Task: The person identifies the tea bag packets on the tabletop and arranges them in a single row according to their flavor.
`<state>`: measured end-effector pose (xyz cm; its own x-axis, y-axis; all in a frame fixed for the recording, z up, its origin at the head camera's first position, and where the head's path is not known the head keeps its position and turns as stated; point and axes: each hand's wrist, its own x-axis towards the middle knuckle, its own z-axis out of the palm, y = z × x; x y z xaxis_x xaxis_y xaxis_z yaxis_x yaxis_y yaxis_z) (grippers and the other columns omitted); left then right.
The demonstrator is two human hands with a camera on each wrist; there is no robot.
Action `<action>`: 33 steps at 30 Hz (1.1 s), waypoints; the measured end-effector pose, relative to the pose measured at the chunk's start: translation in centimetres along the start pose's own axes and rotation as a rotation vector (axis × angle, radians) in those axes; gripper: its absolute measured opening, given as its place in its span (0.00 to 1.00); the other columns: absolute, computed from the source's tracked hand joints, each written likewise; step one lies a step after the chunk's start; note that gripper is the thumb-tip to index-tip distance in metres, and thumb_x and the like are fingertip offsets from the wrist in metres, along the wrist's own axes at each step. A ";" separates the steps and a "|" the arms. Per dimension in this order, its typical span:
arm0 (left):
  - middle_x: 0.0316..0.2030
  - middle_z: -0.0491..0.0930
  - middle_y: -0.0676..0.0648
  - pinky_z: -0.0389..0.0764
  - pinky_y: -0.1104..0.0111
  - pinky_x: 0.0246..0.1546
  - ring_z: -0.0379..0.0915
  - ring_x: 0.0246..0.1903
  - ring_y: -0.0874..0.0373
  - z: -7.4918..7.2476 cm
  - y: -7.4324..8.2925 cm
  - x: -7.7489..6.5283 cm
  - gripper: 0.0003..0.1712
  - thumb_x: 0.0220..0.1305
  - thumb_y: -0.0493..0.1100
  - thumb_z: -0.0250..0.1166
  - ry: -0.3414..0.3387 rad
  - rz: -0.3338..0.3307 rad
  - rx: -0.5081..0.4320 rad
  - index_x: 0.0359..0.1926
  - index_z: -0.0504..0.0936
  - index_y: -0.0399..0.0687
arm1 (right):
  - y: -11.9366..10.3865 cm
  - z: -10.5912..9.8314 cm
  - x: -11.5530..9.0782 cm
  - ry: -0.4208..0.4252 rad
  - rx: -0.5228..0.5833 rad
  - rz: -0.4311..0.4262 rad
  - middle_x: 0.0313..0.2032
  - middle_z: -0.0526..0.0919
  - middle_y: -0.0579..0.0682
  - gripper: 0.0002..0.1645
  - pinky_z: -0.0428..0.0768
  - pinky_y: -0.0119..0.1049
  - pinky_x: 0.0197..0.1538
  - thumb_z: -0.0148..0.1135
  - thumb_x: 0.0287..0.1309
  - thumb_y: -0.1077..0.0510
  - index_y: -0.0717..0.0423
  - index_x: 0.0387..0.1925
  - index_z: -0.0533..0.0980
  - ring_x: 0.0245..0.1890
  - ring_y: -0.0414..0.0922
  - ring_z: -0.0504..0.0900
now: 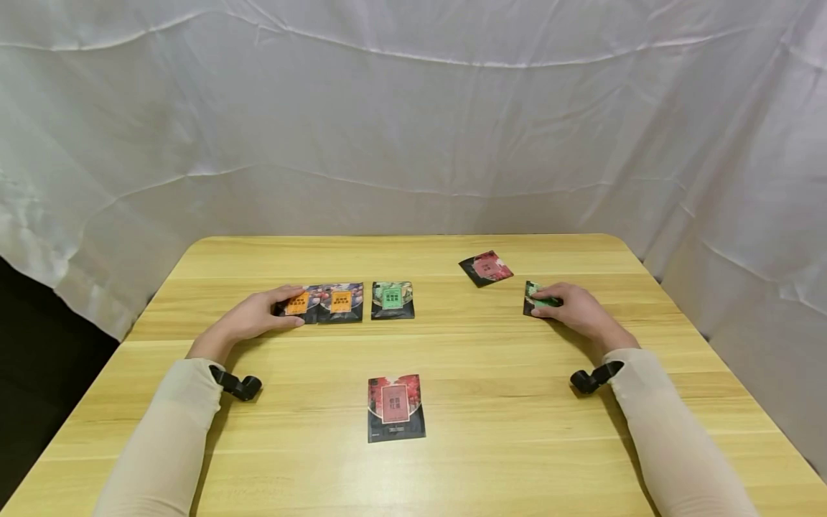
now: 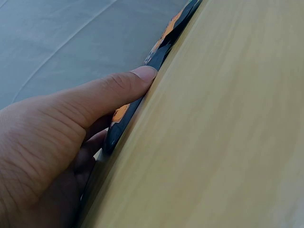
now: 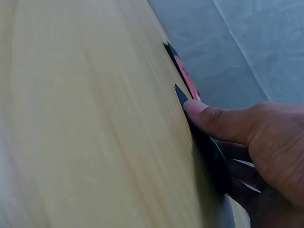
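Orange-labelled and black, a flat square packet point(image 1: 304, 304) was pinched in the left hand point(image 1: 253, 314), its thumb at the near edge and a finger along the far side. At the other side, the right hand point(image 1: 579, 310) pinched a green-labelled black square packet point(image 1: 533, 297) between thumb and fingers (the packet was partly hidden beneath them). Both hands lay low and turned inward, facing each other, with forearms in cream sleeves point(image 1: 158, 441) reaching in from the lower corners and black wrist cameras point(image 1: 242, 387) below the wrists.

Beside the left hand's packet lay a second orange-labelled black packet point(image 1: 341, 303), and just right of that a green-labelled one point(image 1: 393, 300). A wide stretch of wood separated this row from the right hand. A tilted red-and-black packet point(image 1: 487, 268) lay near the back edge, another point(image 1: 396, 408) nearer the person. The pale wooden table point(image 1: 504, 459) ran on past both hands to its side edges; white cloth point(image 1: 413, 129) hung behind its rounded back corners.
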<state>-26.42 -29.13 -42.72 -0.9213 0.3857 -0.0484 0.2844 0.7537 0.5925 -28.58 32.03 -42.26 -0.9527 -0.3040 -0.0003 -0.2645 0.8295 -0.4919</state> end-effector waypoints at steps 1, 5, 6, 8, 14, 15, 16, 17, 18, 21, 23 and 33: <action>0.72 0.55 0.35 0.54 0.40 0.65 0.47 0.70 0.34 0.0 0.0 0.0 0.48 0.61 0.63 0.67 0.000 -0.003 0.000 0.74 0.61 0.47 | -0.3 0.1 0.1 -0.003 0.000 -0.004 0.60 0.72 0.67 0.29 0.66 0.62 0.60 0.66 0.62 0.45 0.57 0.60 0.78 0.59 0.65 0.69; 0.72 0.55 0.35 0.54 0.40 0.65 0.47 0.70 0.34 0.0 0.1 0.0 0.48 0.61 0.63 0.66 -0.005 -0.003 0.000 0.74 0.61 0.48 | -1.3 0.6 0.3 -0.011 0.004 -0.023 0.60 0.73 0.67 0.28 0.67 0.62 0.60 0.66 0.62 0.46 0.56 0.59 0.78 0.60 0.65 0.69; 0.72 0.55 0.35 0.54 0.40 0.65 0.47 0.70 0.34 0.0 0.1 0.0 0.48 0.61 0.63 0.66 -0.006 -0.005 -0.002 0.74 0.61 0.48 | -1.6 0.8 0.4 -0.012 0.003 -0.027 0.60 0.73 0.67 0.28 0.67 0.62 0.60 0.66 0.62 0.46 0.55 0.59 0.79 0.59 0.64 0.70; 0.73 0.55 0.36 0.54 0.40 0.65 0.47 0.71 0.35 0.0 0.1 0.0 0.48 0.61 0.63 0.67 -0.007 -0.008 -0.004 0.75 0.61 0.48 | -2.0 1.1 0.6 -0.016 -0.005 -0.036 0.60 0.73 0.66 0.27 0.66 0.61 0.61 0.67 0.62 0.46 0.55 0.59 0.79 0.60 0.64 0.70; 0.73 0.55 0.36 0.54 0.40 0.65 0.48 0.70 0.35 0.0 0.1 0.0 0.48 0.60 0.63 0.67 -0.003 -0.011 -0.002 0.75 0.61 0.48 | -3.4 1.9 1.4 -0.032 -0.020 -0.082 0.61 0.74 0.63 0.27 0.63 0.60 0.65 0.68 0.60 0.46 0.54 0.57 0.80 0.63 0.63 0.68; 0.73 0.55 0.35 0.54 0.40 0.65 0.48 0.70 0.34 0.0 0.1 0.0 0.48 0.60 0.63 0.67 -0.002 -0.010 0.000 0.75 0.61 0.48 | -3.7 2.1 1.5 -0.036 -0.018 -0.090 0.61 0.74 0.62 0.27 0.63 0.60 0.65 0.68 0.60 0.46 0.54 0.57 0.80 0.63 0.63 0.68; 0.73 0.55 0.35 0.54 0.40 0.65 0.48 0.70 0.34 0.0 0.1 0.0 0.49 0.60 0.63 0.67 -0.001 -0.013 0.000 0.75 0.61 0.48 | -4.0 2.2 1.6 -0.039 -0.015 -0.095 0.61 0.74 0.62 0.27 0.63 0.59 0.65 0.69 0.59 0.46 0.54 0.57 0.80 0.63 0.62 0.68; 0.73 0.55 0.35 0.54 0.40 0.65 0.48 0.70 0.34 0.0 0.1 0.0 0.49 0.60 0.63 0.67 0.000 -0.014 0.000 0.75 0.61 0.48 | -4.3 2.4 1.8 -0.043 -0.011 -0.101 0.61 0.74 0.61 0.27 0.63 0.59 0.65 0.69 0.59 0.46 0.54 0.56 0.81 0.63 0.62 0.68; 0.73 0.55 0.35 0.54 0.40 0.65 0.48 0.70 0.34 0.0 0.1 0.0 0.49 0.60 0.63 0.67 -0.002 -0.015 0.001 0.75 0.61 0.48 | -4.5 2.5 1.9 -0.048 -0.008 -0.106 0.61 0.74 0.61 0.27 0.63 0.59 0.65 0.69 0.59 0.47 0.54 0.56 0.81 0.63 0.62 0.68; 0.73 0.54 0.36 0.54 0.40 0.65 0.48 0.71 0.35 -0.1 0.1 -0.1 0.49 0.60 0.64 0.67 -0.005 -0.019 0.001 0.75 0.60 0.49 | -5.5 3.0 2.2 -0.059 0.000 -0.119 0.61 0.74 0.60 0.26 0.63 0.59 0.65 0.69 0.59 0.47 0.54 0.56 0.81 0.63 0.61 0.68; 0.73 0.54 0.37 0.54 0.41 0.66 0.47 0.71 0.36 -0.1 0.1 -0.1 0.49 0.60 0.64 0.66 -0.008 -0.022 -0.001 0.75 0.60 0.50 | -6.0 3.2 2.4 -0.065 -0.002 -0.128 0.61 0.74 0.60 0.26 0.63 0.58 0.65 0.69 0.58 0.47 0.53 0.56 0.81 0.64 0.61 0.68; 0.73 0.55 0.36 0.54 0.40 0.65 0.48 0.70 0.35 -0.1 0.0 0.0 0.49 0.60 0.64 0.67 -0.003 -0.012 0.002 0.75 0.61 0.48 | -8.5 4.6 3.1 -0.089 -0.015 -0.189 0.62 0.75 0.57 0.26 0.64 0.56 0.66 0.69 0.59 0.47 0.53 0.56 0.81 0.64 0.58 0.69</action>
<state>-26.43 -29.20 -42.67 -0.9240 0.3779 -0.0580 0.2737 0.7597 0.5899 -28.65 21.90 -42.09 -0.8688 -0.4949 0.0134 -0.4404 0.7602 -0.4777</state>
